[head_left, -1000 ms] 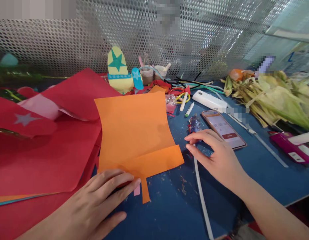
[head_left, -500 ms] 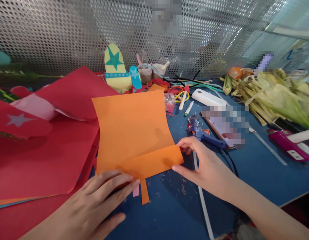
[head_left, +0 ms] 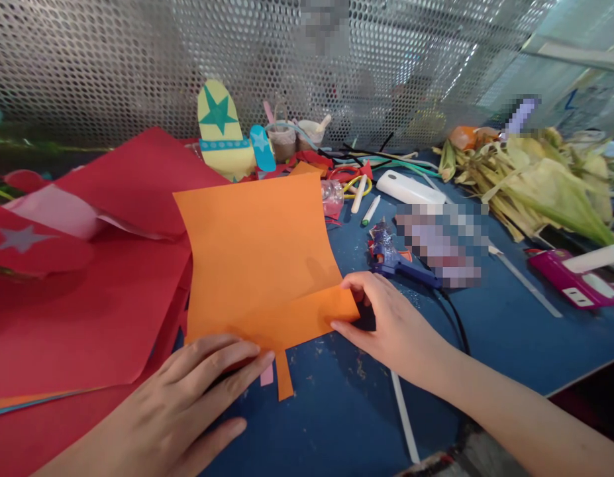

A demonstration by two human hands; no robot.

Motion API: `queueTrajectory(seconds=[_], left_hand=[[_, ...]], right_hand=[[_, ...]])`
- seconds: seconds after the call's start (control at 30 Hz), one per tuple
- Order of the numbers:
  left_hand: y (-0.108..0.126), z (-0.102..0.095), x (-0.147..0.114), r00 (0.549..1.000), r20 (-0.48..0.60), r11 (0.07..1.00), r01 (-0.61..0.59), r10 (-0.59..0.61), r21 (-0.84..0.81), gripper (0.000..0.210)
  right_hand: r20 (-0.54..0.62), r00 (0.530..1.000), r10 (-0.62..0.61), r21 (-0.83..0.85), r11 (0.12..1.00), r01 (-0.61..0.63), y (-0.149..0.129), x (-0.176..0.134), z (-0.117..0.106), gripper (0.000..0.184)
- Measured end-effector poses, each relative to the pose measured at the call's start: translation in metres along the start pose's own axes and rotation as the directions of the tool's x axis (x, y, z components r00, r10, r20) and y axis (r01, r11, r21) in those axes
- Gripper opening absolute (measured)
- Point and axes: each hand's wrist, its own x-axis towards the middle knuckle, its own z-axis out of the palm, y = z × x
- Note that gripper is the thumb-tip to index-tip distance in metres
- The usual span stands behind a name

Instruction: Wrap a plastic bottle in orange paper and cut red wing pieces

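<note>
A large sheet of orange paper (head_left: 257,245) lies in front of me, its near edge folded up into a flap. My right hand (head_left: 386,318) is closed on the right end of this flap, index finger on top and thumb at the near edge. At the left end, my left hand (head_left: 202,384) lies with fingers stretched over the paper's near corner and the thumb apart. Part of the left fingertips is hidden at the fold. An orange paper strip (head_left: 285,377) and a small pink strip (head_left: 267,375) stick out below the flap.
Red paper sheets (head_left: 88,311) cover the left side. Right of the orange sheet lie a blue glue gun (head_left: 406,268), a white marker (head_left: 371,211) and a purple power strip (head_left: 575,281). Corn husks (head_left: 535,179) are piled at the far right. A perforated metal screen (head_left: 138,73) stands behind.
The view has shifted slightly, so things sit a little further left. Both hands keep their places on the orange paper; the right hand's grip on the flap looks slightly more closed.
</note>
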Motion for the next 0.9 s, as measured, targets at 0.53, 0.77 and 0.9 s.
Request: queueTrajectory(seconds=[0.53,0.77,0.9], left_hand=[[-0.0052,0.0076,-0.0077,1.000,0.007,1.000,0.021,-0.021,-0.005,0.044],[-0.0050,0.0066,-0.0067,1.000,0.029,1.000,0.010,-0.010,-0.001,0.045],[-0.0056,0.0071,-0.0071,1.000,0.019,1.000,0.018,-0.018,0.000,0.046]], right_hand=[[-0.021,0.998,-0.058,-0.042,0.997,0.057,-0.0015,-0.0009,-0.0004,0.035],[-0.011,0.998,-0.065,-0.042,0.997,0.065,-0.0019,0.0007,-0.0017,0.036],[0.004,0.998,-0.059,-0.044,0.997,0.059,-0.0019,0.0005,-0.0024,0.036]])
